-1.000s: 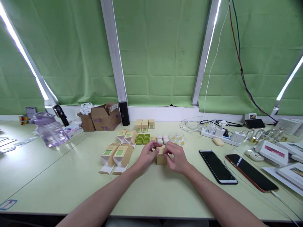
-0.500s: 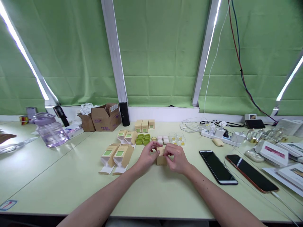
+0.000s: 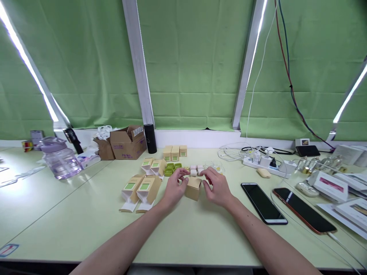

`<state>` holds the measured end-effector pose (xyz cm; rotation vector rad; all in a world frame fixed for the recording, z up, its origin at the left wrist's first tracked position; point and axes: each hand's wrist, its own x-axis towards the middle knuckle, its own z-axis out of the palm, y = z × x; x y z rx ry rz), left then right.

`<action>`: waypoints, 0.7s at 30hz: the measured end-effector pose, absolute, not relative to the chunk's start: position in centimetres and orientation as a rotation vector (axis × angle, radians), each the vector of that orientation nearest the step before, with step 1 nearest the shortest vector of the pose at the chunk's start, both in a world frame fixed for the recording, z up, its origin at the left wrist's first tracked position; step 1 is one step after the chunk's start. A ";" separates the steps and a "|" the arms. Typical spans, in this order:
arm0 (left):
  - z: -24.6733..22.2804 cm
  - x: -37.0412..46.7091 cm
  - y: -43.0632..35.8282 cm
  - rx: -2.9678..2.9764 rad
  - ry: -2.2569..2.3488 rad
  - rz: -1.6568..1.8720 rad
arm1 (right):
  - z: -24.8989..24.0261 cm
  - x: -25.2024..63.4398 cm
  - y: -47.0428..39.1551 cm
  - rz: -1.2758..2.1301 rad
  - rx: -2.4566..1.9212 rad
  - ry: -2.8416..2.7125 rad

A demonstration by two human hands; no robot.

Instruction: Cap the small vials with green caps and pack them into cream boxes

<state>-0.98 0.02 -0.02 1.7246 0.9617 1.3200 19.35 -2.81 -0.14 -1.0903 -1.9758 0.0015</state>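
Note:
A small kraft cardboard box (image 3: 193, 189) stands on the table between my hands, turned slightly, with its top flap nearly closed. My left hand (image 3: 176, 187) is at its left side, fingers apart and curved, the thumb by the box's upper edge. On the right, my right hand (image 3: 215, 185) is held just off the box with thumb and fingers spread and nothing between them. Behind the hands are green trays (image 3: 173, 168), pinkish-white pieces (image 3: 194, 170) and clear packs with yellow centres (image 3: 218, 168), partly hidden by my right hand.
Open kraft boxes (image 3: 149, 190) lie at the left, with closed small boxes (image 3: 175, 152) farther back. Two phones (image 3: 263, 202) and a power strip (image 3: 268, 166) are at the right. A purple-lidded jug (image 3: 61, 159) and a carton (image 3: 129, 144) stand at the left.
The small box has turned and now shows a corner towards me. My right hand has let go of it and opened, moving slightly right; my left fingers have spread a little.

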 end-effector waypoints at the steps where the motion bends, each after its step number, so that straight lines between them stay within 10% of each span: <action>1: 0.0 -0.9 0.0 1.712 0.952 1.303 | -0.1 19.3 -3.0 0.015 -1.057 -2.007; 21: 0.3 -1.4 0.1 1.882 1.193 1.334 | -0.7 18.6 -2.0 0.086 -1.942 -2.236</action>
